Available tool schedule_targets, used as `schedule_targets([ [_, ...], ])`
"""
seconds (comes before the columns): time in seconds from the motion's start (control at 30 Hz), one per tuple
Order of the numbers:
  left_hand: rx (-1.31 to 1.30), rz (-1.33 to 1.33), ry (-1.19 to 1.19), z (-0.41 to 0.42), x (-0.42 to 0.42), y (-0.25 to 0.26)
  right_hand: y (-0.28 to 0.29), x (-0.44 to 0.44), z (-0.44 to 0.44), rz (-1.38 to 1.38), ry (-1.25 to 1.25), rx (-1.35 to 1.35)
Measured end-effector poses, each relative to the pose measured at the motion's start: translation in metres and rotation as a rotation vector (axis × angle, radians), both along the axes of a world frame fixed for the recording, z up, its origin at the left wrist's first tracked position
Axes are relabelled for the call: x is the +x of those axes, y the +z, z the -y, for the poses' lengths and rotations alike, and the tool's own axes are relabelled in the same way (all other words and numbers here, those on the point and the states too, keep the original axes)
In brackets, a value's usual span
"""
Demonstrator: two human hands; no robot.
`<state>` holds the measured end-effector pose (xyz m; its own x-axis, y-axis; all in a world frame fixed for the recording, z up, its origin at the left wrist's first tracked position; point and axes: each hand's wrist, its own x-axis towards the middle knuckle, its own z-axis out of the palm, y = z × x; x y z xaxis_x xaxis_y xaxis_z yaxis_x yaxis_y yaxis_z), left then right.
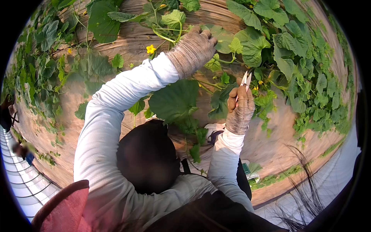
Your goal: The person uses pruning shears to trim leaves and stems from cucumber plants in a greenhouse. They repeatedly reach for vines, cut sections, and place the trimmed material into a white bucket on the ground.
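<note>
Both my hands wear soiled knit gloves. My left hand (194, 49) reaches over the vines at the upper middle, its back towards the camera and its fingers bent down among the stems; whether it grips anything is hidden. A thick green vine stem (163, 37) runs up to its wrist, and a yellow flower (151, 49) lies to its left. Lower and to the right, my right hand (241, 105) is closed around small pointed snips (246, 79), whose two blades point up and stand slightly apart. A large green leaf (175, 100) spreads between my forearms.
Plastic ground film (278, 136) lies under the vines. Dense foliage (307, 66) fills the right side, with more vines (43, 75) at the left. My dark-clad knee and a light shoe (214, 130) are below. Another person (23, 150) is blurred at the far left.
</note>
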<state>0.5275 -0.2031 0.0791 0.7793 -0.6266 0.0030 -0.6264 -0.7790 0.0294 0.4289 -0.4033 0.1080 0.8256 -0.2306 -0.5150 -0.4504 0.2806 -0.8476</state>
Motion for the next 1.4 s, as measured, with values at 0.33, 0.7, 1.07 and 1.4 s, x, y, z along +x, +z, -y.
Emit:
schedule_targets([
  [0.33,-0.254,0.201,0.337,-0.071,-0.022,0.066,0.029,-0.018,0.005,0.173,-0.046,0.075],
  [0.7,-0.919,-0.004,0.599,-0.118,-0.032,0.046,0.054,0.034,-0.072,0.496,0.403,-0.252],
  [1.07,-0.78,0.05,0.579,-0.097,-0.023,0.055,0.059,0.074,-0.095,0.686,0.797,-0.846],
  [1.4,-1.776,-0.007,0.865,-0.193,0.017,-0.009,0.009,0.023,-0.038,0.253,0.422,-0.35],
])
